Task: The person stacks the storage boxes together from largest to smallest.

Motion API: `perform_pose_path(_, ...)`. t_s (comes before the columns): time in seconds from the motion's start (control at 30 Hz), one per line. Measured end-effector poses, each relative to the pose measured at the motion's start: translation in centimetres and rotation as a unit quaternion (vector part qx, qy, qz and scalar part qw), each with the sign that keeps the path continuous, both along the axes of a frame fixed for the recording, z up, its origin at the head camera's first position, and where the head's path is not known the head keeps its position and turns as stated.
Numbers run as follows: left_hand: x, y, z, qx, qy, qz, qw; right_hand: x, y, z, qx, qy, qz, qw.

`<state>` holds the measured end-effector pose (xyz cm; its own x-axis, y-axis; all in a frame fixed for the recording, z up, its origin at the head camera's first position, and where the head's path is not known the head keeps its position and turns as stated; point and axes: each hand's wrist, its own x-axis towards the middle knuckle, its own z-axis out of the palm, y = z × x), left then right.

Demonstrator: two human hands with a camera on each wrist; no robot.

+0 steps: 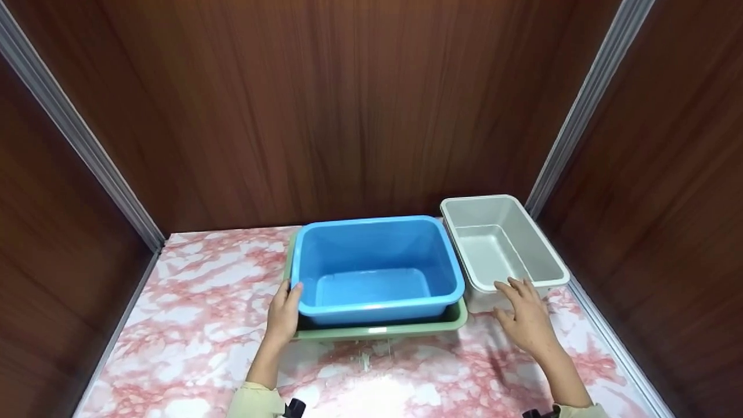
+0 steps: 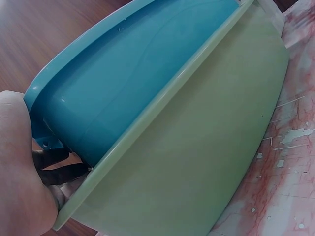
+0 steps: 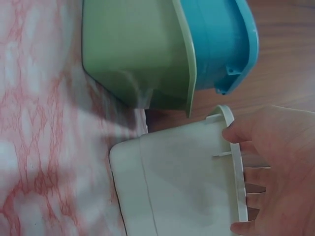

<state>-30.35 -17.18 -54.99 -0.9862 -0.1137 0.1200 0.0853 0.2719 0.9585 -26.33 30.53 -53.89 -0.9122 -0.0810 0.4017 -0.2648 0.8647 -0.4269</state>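
left fingers (image 1: 281, 296) grip blue tub (image 1: 371, 249) | mouth up | long axis crosswise | right fingers (image 1: 509, 293) spread

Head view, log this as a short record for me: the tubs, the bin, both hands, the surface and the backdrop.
Nested: blue tub partly inside green tub, blue rim higher
Beside them: grey bin, to the right
Left side: left hand holds the blue tub's left rim
Right side: right hand at the grey bin's near rim, fingers spread
Surface: table, marbled pink and white
Backdrop: brown wood-grain panel
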Motion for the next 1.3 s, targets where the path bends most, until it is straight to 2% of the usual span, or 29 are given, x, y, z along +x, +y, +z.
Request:
perform_pose_path(0.37,-0.1,0.0,-0.5,-0.023,-0.001,0.017,0.9996,0.4,-0.2,-0.8,-0.001,0.004,0.000,1.0000)
perform_pose_path(0.53,0.0,-0.3,-0.6,-0.026,0.002,0.016,0.9995,0.3,-0.4,-1.2,-0.011,0.014,0.000,0.9998)
perform_pose_path(0.63,0.2,-0.3,-0.9,-0.022,-0.001,0.010,0.9997,0.4,-0.6,-1.4,-0.036,0.026,-0.010,0.9990)
perform_pose_path(0.77,0.7,-0.3,-1.2,-0.018,-0.009,0.007,0.9998,0.5,-1.0,-1.6,-0.100,0.035,-0.049,0.9932)
perform_pose_path(0.87,0.7,-0.2,-1.1,-0.018,-0.009,0.006,0.9998,0.2,-1.4,-1.5,-0.151,0.046,-0.103,0.9820)
perform_pose_path(1.03,0.2,-0.1,-0.4,-0.018,0.002,0.006,0.9998,-0.7,-2.3,-1.0,-0.229,0.054,-0.204,0.9503)
perform_pose_path(1.1,0.1,-0.1,-0.3,-0.018,0.003,0.007,0.9998,-0.9,-2.7,-0.9,-0.256,0.053,-0.226,0.9385)
perform_pose_path(1.3,0.2,-0.2,-0.2,-0.007,0.004,-0.004,1.0000,-1.5,-3.6,-1.1,-0.338,0.069,-0.250,0.9050)
